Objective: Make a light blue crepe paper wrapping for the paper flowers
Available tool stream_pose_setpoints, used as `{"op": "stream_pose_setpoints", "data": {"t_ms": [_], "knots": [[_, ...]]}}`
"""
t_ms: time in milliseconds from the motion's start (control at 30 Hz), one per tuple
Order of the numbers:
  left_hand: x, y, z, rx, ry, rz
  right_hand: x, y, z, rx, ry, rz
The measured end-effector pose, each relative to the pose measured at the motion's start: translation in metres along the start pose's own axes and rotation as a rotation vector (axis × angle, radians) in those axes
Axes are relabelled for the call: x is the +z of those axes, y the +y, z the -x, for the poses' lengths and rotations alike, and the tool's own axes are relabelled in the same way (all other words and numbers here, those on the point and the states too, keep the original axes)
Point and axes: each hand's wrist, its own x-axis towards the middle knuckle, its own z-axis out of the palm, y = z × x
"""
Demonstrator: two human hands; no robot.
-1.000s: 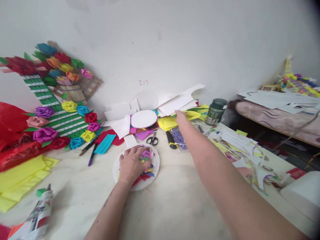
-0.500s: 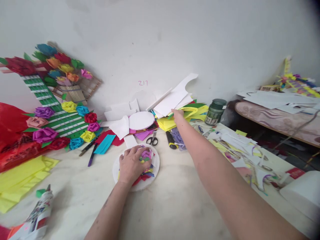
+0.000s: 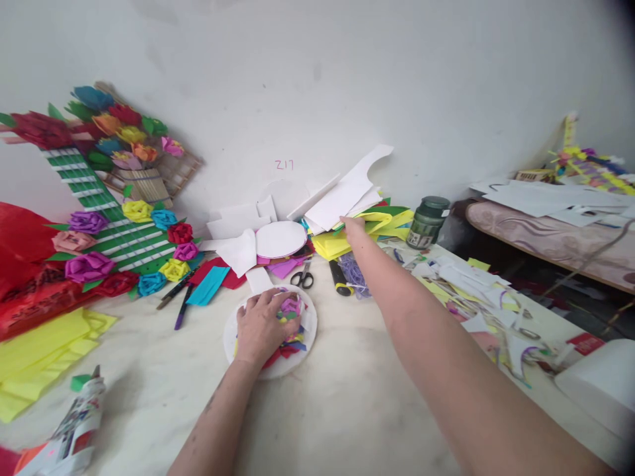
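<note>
My left hand (image 3: 262, 327) lies with fingers spread on a white paper disc (image 3: 310, 334), over a bundle of coloured paper pieces (image 3: 284, 354). A white tab (image 3: 258, 280) sticks out behind the disc. My right hand (image 3: 353, 228) reaches to the back and closes on the edge of a paper stack; its fingertips are mostly hidden. White cut sheets (image 3: 342, 198) lean there on top, with yellow paper (image 3: 330, 246) beneath. Scissors (image 3: 302, 277) lie between the hands, near a black and yellow cutter (image 3: 340, 277) and a purple tangle of strips (image 3: 354, 274).
Paper flowers on a green panel (image 3: 129, 238) stand at left, with yellow sheets (image 3: 44, 360) in front. A glue gun (image 3: 79, 423) is at lower left. Beyond my right arm are a dark green jar (image 3: 428, 221), paper scraps (image 3: 476, 284) and a white container (image 3: 602, 383).
Little differs. A narrow white piece on the back stack has shifted slightly left. Both my hands stay in place.
</note>
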Motion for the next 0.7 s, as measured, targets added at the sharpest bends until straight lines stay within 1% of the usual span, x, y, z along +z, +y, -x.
{"op": "stream_pose_setpoints", "data": {"t_ms": [100, 167, 300, 400, 467, 567, 633, 700], "knots": [[0.0, 0.0, 0.0, -0.008, -0.005, -0.003, -0.004, -0.005, 0.004, 0.027, -0.058, -0.016], [0.0, 0.0, 0.0, -0.007, -0.003, -0.006, -0.009, -0.008, 0.007, 0.071, -0.104, -0.009], [0.001, -0.001, 0.0, 0.006, 0.015, -0.004, -0.022, -0.011, 0.009, 0.183, -0.181, 0.031], [0.003, -0.003, 0.0, 0.009, 0.024, -0.007, -0.033, -0.013, 0.007, 0.23, -0.237, 0.093], [0.004, -0.003, 0.0, 0.017, 0.029, -0.009, -0.04, -0.017, 0.005, 0.217, -0.293, 0.172], [0.005, -0.003, 0.0, 0.02, 0.028, -0.01, -0.052, -0.024, 0.008, 0.114, -0.371, 0.326], [0.004, -0.003, 0.0, 0.013, 0.025, -0.011, -0.06, -0.029, 0.013, 0.07, -0.391, 0.409], [0.004, -0.002, 0.0, 0.008, 0.026, -0.01, -0.065, -0.033, 0.017, 0.074, -0.382, 0.485]]}}
